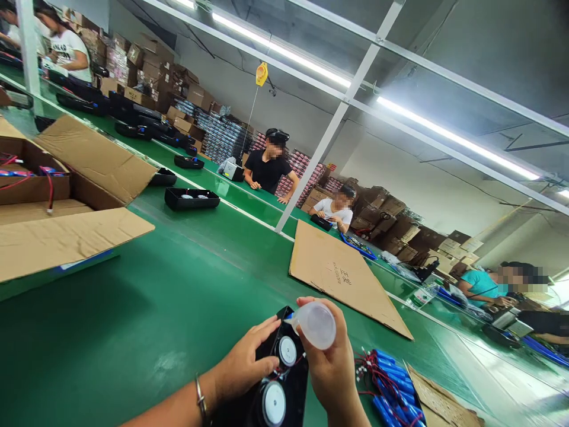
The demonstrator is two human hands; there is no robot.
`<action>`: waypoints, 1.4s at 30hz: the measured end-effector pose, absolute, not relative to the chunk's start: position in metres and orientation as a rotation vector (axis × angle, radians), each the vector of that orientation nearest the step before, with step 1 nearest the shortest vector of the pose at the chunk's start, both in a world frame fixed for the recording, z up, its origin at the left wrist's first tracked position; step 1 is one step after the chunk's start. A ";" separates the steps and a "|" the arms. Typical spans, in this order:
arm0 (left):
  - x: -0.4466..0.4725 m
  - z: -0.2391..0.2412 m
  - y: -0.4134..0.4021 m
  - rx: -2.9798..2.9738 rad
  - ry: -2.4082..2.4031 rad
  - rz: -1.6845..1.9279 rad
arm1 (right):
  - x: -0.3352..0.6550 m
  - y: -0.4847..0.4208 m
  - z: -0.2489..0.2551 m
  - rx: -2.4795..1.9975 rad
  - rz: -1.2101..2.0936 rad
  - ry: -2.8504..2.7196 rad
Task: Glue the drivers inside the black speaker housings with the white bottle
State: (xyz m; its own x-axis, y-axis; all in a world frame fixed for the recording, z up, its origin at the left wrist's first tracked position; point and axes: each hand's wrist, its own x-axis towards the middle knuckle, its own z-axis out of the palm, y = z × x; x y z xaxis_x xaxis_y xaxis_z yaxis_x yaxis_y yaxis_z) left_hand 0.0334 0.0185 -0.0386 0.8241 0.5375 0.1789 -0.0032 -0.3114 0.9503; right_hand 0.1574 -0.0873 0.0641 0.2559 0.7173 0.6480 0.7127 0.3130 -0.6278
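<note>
A black speaker housing (pixel 284 379) with two round white drivers lies on the green bench near the bottom edge. My left hand (pixel 242 362) rests on its left side, fingers spread over the edge. My right hand (pixel 331 362) grips a small translucent plastic bottle (pixel 313 323), tilted with its tip pointing at the housing's upper end. A pile of blue battery cells with red wires (pixel 391 388) lies just right of the housing.
An open cardboard box (pixel 66 196) with wired parts stands at the left. A flat cardboard sheet (pixel 342 276) lies ahead. Black housings (pixel 191 198) ride the conveyor (pixel 200 178). Several other people work across the line. Stacked cartons fill the back.
</note>
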 end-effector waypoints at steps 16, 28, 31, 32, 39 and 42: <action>0.039 -0.035 0.018 1.594 0.499 0.659 | 0.163 -0.091 0.054 -1.382 0.028 -1.404; 0.039 -0.035 0.020 1.445 0.505 0.662 | 0.170 -0.093 0.051 -1.362 0.031 -1.311; 0.039 -0.034 0.019 1.435 0.503 0.662 | 0.175 -0.093 0.049 -1.354 0.017 -1.295; 0.039 -0.034 0.019 1.434 0.499 0.667 | 0.176 -0.093 0.048 -1.348 0.018 -1.288; 0.039 -0.040 0.021 1.479 0.510 0.683 | 0.168 -0.090 0.047 -1.323 0.071 -1.159; 0.037 -0.037 0.022 1.470 0.461 0.634 | 0.174 -0.096 0.044 -1.282 0.059 -1.175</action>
